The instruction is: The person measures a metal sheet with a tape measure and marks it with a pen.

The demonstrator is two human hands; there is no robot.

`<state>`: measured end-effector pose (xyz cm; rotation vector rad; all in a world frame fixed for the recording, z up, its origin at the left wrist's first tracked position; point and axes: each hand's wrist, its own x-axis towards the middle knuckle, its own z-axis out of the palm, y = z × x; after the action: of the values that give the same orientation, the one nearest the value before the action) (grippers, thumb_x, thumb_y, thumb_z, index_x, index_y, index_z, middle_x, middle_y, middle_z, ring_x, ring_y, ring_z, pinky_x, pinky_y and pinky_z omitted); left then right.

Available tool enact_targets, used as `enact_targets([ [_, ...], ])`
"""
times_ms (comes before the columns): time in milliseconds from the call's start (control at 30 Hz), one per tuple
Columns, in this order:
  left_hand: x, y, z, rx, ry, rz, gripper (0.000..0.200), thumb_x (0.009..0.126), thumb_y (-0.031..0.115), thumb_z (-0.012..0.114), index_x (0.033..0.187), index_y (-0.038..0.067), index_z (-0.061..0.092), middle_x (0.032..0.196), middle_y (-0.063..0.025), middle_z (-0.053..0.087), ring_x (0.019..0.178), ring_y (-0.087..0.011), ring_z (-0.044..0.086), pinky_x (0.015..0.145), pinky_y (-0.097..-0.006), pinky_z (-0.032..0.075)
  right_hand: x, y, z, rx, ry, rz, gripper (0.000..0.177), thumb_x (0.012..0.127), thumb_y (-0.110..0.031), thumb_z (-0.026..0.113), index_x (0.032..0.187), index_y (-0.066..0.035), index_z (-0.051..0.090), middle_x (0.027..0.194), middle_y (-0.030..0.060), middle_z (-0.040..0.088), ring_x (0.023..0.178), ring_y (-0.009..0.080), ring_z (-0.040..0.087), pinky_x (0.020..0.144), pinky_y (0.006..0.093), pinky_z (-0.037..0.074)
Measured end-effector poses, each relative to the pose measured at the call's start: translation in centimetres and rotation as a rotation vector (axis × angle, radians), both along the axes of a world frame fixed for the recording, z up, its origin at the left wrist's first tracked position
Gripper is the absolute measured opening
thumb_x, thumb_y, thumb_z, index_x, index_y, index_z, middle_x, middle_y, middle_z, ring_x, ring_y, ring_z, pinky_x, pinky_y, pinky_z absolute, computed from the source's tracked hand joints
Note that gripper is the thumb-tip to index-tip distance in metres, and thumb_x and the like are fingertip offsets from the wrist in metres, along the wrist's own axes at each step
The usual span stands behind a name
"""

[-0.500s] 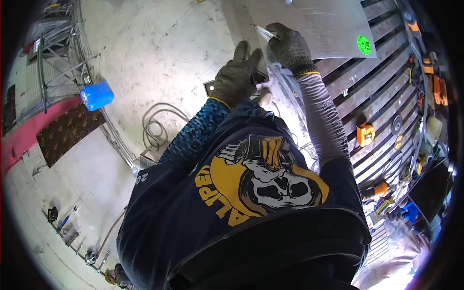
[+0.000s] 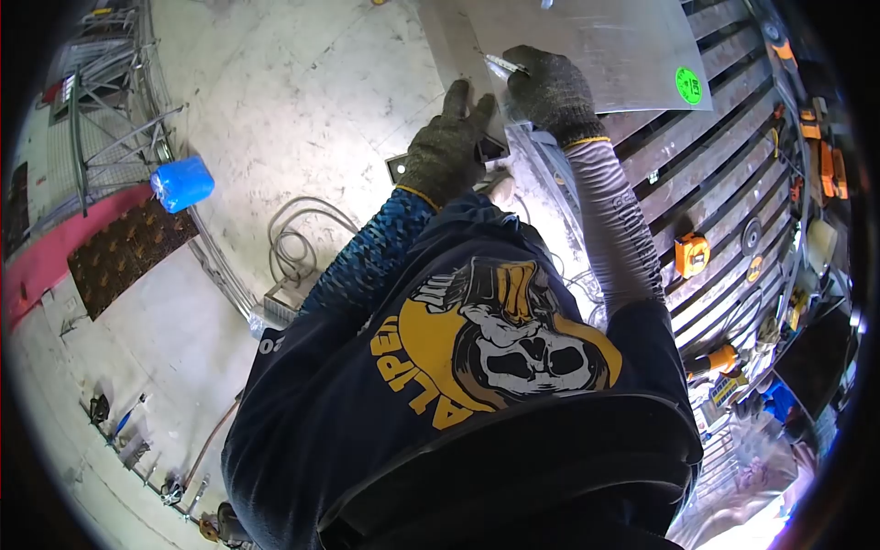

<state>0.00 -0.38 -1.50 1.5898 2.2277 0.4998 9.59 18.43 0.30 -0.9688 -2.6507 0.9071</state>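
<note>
A grey sheet of metal (image 2: 605, 55) with a round green sticker (image 2: 688, 86) lies across the slatted bench. My right hand (image 2: 553, 92), in a dark knit glove, is closed round a slim white marker pen (image 2: 502, 65). The pen's tip points left, close over the sheet's left part. My left hand (image 2: 445, 148), gloved alike, rests at the sheet's near edge with its fingers stretched forward and apart. Beneath its palm shows part of a dark angled metal piece (image 2: 397, 167) with a hole; the rest is hidden.
The slatted bench (image 2: 674, 183) holds an orange tape measure (image 2: 692, 254) and a grinding disc (image 2: 753, 236). Orange tools (image 2: 832, 170) line its far right side. On the floor lie a coiled cable (image 2: 295, 247) and a blue container (image 2: 183, 183). A person (image 2: 761, 458) is at lower right.
My right hand and the pen have shifted very slightly, with the pen lying a little flatter. My left hand stays nearly where it was.
</note>
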Motion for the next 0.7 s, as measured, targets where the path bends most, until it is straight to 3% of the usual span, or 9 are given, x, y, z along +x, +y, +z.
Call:
enact_targets([
  [500, 0.1, -0.1, 0.1, 0.005, -0.019, -0.001, 0.091, 0.070, 0.023, 0.086, 0.151, 0.015, 0.047, 0.160, -0.0251, 0.032, 0.119, -0.0420, 0.062, 0.100, -0.0476, 0.054, 0.6, 0.4, -0.7, -0.030, -0.016, 0.028, 0.038, 0.082, -0.022, 0.062, 0.119, -0.015, 0.072, 0.116, 0.0185, 0.071, 0.106, 0.0395, 0.068, 0.093, 0.0503, 0.055],
  [700, 0.0, -0.1, -0.1, 0.015, 0.000, -0.013, 0.087, 0.072, 0.018, 0.083, 0.151, 0.014, 0.047, 0.160, -0.0251, 0.033, 0.120, -0.0418, 0.062, 0.099, -0.0474, 0.055, 2.1, 0.0, 0.7, -0.016, 0.045, 0.141, 0.032, 0.081, -0.013, 0.060, 0.108, -0.003, 0.074, 0.103, 0.0232, 0.072, 0.096, 0.0415, 0.069, 0.086, 0.0494, 0.056],
])
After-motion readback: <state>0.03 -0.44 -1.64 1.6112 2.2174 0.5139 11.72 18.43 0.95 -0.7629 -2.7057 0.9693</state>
